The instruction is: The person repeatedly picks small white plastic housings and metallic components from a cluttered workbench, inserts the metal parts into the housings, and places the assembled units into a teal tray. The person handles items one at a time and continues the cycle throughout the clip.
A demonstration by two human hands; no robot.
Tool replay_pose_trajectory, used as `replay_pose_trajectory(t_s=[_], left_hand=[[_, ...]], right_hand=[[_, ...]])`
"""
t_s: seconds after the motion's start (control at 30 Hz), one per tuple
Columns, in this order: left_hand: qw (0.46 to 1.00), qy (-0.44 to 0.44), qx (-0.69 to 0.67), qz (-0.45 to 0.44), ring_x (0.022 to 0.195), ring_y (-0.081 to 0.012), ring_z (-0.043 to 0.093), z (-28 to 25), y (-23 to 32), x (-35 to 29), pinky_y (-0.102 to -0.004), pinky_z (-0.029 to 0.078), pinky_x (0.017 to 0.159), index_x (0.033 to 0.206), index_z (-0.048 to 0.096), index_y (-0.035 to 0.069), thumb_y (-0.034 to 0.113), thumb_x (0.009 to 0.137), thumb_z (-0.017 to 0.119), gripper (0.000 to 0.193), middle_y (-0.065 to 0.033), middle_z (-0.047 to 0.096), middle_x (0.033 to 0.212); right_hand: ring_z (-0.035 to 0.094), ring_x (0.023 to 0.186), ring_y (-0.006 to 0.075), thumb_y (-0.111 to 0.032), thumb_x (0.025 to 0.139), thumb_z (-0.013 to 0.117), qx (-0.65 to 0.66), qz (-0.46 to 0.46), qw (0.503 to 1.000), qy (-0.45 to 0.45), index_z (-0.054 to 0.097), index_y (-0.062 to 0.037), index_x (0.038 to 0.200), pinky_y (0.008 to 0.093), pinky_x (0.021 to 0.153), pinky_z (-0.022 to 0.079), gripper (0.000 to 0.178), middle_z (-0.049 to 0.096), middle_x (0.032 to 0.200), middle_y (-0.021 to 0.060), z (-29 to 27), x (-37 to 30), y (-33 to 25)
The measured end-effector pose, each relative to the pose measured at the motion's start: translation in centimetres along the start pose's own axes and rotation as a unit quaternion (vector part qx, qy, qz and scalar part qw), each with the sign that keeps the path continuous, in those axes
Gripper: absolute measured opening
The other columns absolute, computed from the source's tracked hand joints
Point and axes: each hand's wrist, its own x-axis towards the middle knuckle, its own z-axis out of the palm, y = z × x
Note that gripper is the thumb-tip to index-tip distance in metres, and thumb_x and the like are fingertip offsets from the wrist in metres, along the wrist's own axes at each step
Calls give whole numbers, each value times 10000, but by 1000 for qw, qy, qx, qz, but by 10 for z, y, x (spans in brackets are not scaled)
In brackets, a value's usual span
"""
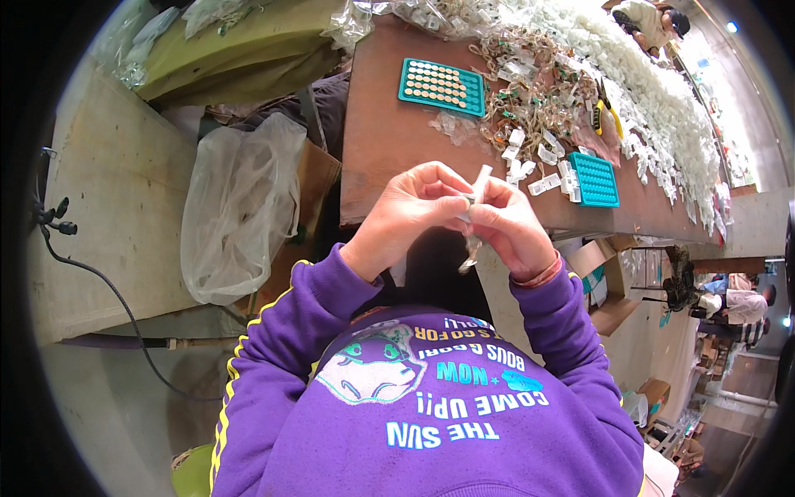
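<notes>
Both my hands meet over the near edge of a brown table (pixel 389 157), fingertips pinched together. Between them is a small white plastic case (pixel 482 178) with a pale upright strip at its top. My left hand (pixel 412 207) grips it from the left with thumb and fingers. From the right, my right hand (pixel 515 230) pinches the same piece. A thin bundle of wire (pixel 470 253) dangles below the fingers. The fingers cover most of the case. Beyond my hands lies a teal tray (pixel 472 85) with rows of round, coin-like metal pieces.
A second teal tray (pixel 596 180) lies at the right, beside several loose white cases (pixel 544 184). Tangled wires (pixel 538 108) and yellow-black pliers (pixel 607 116) lie farther back, before a long heap of white pieces (pixel 662 116). A clear plastic bag (pixel 244 207) hangs at left. Another person (pixel 650 25) sits far right.
</notes>
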Motion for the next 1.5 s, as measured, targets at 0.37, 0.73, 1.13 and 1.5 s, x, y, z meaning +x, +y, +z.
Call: replay_pose_trajectory(t_s=[0.37, 0.73, 1.13, 1.5], left_hand=[[978, 175, 84, 71, 797, -99, 654, 9, -6, 2, -225, 527, 728, 1004, 609, 31, 145, 918, 662, 152, -57, 668, 906], [939, 254, 169, 159, 749, -92, 645, 12, -17, 7, -222, 530, 682, 910, 592, 6, 86, 882, 695, 133, -43, 655, 830], [935, 238, 138, 226, 785, -81, 632, 19, -21, 8, -223, 528, 702, 953, 569, 6, 53, 892, 671, 127, -46, 648, 863], [896, 292, 239, 236, 793, -127, 661, 21, -26, 8, -254, 527, 713, 873, 612, 4, 53, 824, 729, 136, -71, 660, 843]], right_hand=[[602, 828, 95, -310, 967, 580, 35, 12, 997, 72, 601, -67, 980, 310, 799, 527, 244, 610, 937, 3, 14, 1, 9], [606, 631, 195, 25, 768, 680, -557, -315, 745, 189, 607, -12, 858, 296, 577, 495, 122, 588, 747, 72, 24, -5, 14], [625, 866, 115, -170, 932, 622, 30, 2, 996, 84, 627, -14, 991, 257, 805, 511, 167, 657, 992, 44, 18, -8, -6], [654, 735, 113, -64, 847, 656, -452, -179, 855, 183, 634, 11, 866, 248, 683, 503, 81, 678, 787, 61, 26, -10, 6]])
